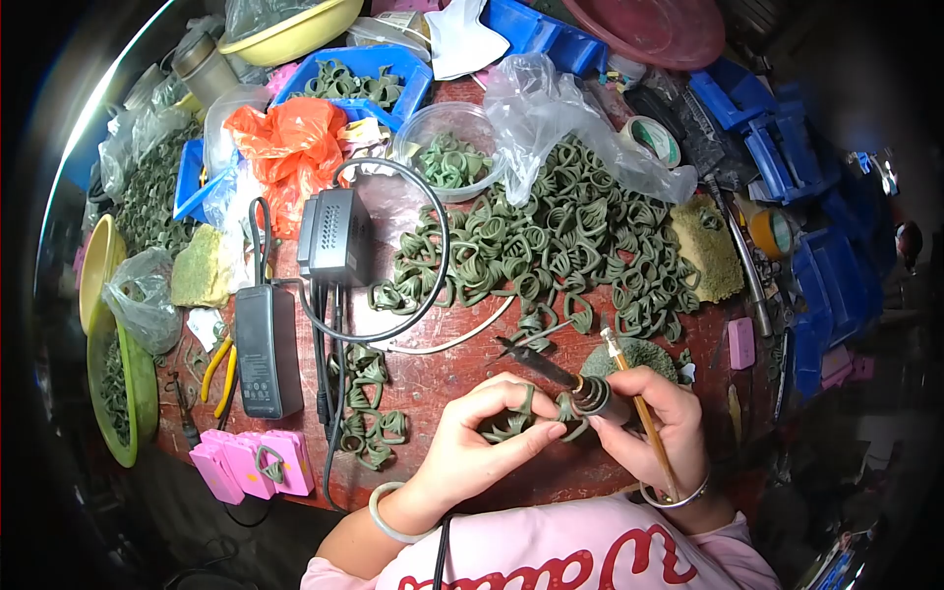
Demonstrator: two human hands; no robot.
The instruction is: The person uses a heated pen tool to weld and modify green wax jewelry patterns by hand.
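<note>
A red table (423,393) fills the middle of the frame, its painted surface scuffed and marked with pale scratches, its near edge appearing as a curve across the lower left and lower centre. Light falls brightly over the centre of the tabletop and fades toward the sides, while a thin, bright curved streak (87,123), whose source cannot be made out, runs down the upper left. Beyond the near edge, the area below the table (147,526) at lower left is very dim, and the far right and corners sink into near-black.
</note>
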